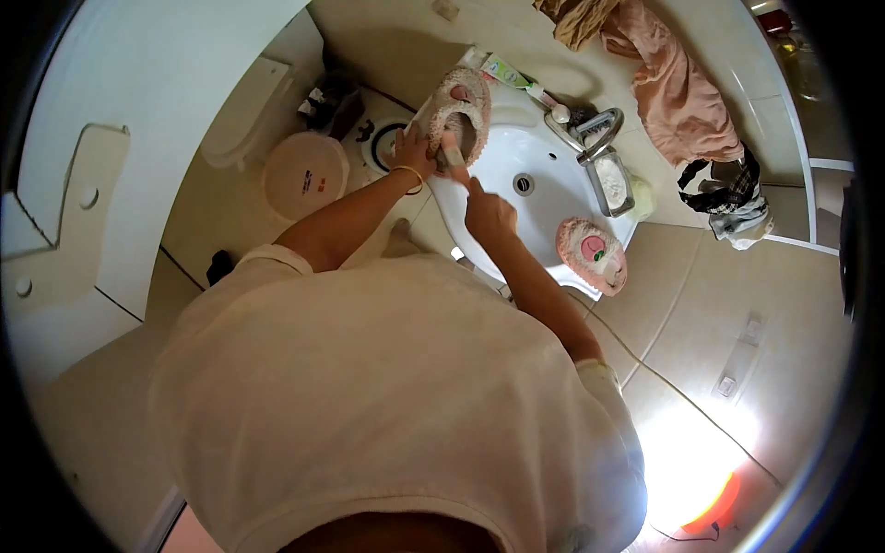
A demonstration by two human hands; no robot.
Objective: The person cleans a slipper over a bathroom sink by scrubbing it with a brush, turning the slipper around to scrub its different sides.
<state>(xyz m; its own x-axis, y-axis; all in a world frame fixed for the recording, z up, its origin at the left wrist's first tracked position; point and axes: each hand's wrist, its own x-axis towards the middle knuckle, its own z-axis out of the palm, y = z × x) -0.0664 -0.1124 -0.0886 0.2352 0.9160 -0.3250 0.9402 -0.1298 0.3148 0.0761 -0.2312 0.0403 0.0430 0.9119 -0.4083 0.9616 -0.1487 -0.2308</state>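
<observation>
Right hand (pixel 489 217): closed on the handle of 1 short, brush-like tool (pixel 455 164), blurred, its far end at the opening of the first slipper (pixel 463 90). Left hand (pixel 414 152): laid against the near side of that slipper, just left of my right-hand grip; whether its fingers pinch the edge, I cannot tell. Yellow bracelet (pixel 407 175): 1, on my left wrist.

First slipper: fluffy, pink and white, ahead of my right-hand grip, at the left end of the sink (pixel 502 157). Second slipper (pixel 592 256): matching, right of that grip, on the sink's edge. Tap (pixel 604 129): 1, metal, ahead and to the right. Dish (pixel 612 182): 1, white contents, near the tap. Pink cloth (pixel 678 101): hanging, farther right. Round pink tub (pixel 306 175): well left of both hands.
</observation>
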